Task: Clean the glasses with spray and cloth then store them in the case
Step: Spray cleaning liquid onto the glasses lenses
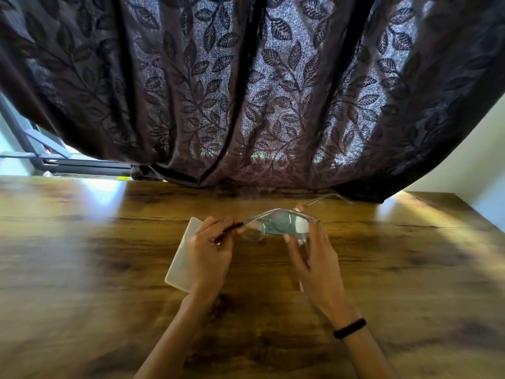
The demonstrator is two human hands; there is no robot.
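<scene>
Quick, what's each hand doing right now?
Left hand: pinches the glasses by one temple.
Right hand: grips the small spray bottle.

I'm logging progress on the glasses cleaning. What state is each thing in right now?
glasses: unfolded, held up off the table.
left hand: pinches one temple arm.
right hand: grips the spray bottle.
spray bottle: white top up, close to one lens.
pale case: flat on the table, apparently closed, partly under the left hand.
curtain: drawn.
</scene>
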